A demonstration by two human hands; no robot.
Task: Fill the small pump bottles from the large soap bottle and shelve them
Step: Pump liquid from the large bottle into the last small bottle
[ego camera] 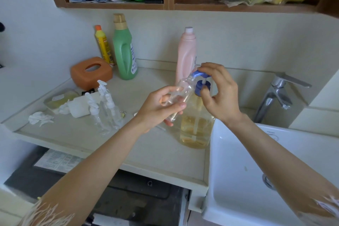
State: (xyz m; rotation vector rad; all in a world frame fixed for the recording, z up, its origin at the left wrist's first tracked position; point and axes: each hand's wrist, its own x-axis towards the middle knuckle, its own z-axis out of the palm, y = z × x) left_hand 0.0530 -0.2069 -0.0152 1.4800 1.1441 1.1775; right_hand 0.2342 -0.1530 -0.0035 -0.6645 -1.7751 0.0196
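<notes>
Small bottle [180, 95]: tilted, gripped in our left hand [161, 106], mouth at the blue pump [200, 80]. Our right hand [218, 95] curls fingers on that pump atop the soap bottle [197, 130] on the table [146, 152].

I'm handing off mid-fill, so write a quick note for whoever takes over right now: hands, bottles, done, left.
Left hand holds a clear small bottle, tilted, mouth up at the blue pump nozzle.
Right hand is on the pump head of the large soap bottle, which stands on the counter beside the sink.
Three more small pump bottles stand on the counter to the left, looking empty.
Done: no bottle visibly filled.
Left: fill all, cap the held one, shelve them.
</notes>
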